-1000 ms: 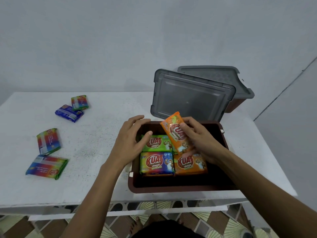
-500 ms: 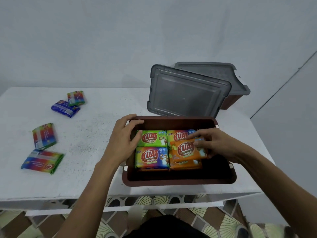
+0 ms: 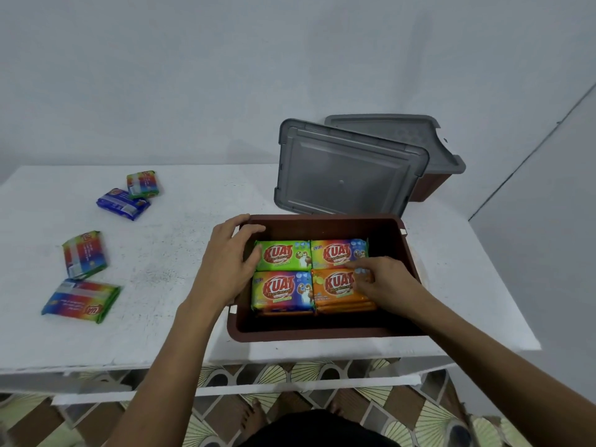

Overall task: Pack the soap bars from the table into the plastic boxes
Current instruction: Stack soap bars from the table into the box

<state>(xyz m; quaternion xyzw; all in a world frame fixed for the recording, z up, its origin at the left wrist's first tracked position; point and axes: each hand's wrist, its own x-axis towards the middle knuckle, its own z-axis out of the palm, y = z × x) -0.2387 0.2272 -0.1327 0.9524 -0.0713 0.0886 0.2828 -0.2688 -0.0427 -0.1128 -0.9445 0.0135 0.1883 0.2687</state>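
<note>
**Box** [image 3: 322,333]: brown, open, near front edge of table [image 3: 180,253]. Top layer is 4 bars in a 2×2, labels up:
- green bar [image 3: 282,254] at 10 o'clock
- rainbow bar [image 3: 338,253] at 2
- blue-green bar [image 3: 282,290] at 8
- orange bar [image 3: 335,285] at 4

Pack edges show under the near pair, so prob. a lower layer; count unclear.

**Your L hand** [image 3: 225,262]: lies over the box's 9 o'clock rim. Fingers loosely bent, slightly spread, tips against the green bar's end. Likely steadies the box & keeps the row tight.

**Your R hand** [image 3: 383,282]: fingers bunched together, tips on the orange bar's right half. Thumb is hidden, so can't tell press from pinch. Prob. seating the bar flat.

**Lid** [image 3: 348,175]: grey, propped at 12 o'clock against the 2nd box [image 3: 432,185], which is lidded. Out of the way, yet within reach.

**Loose bars** [image 3: 84,254]: 4 on the table at 9–10 o'clock, well apart from the box. Not yet packed.
</note>
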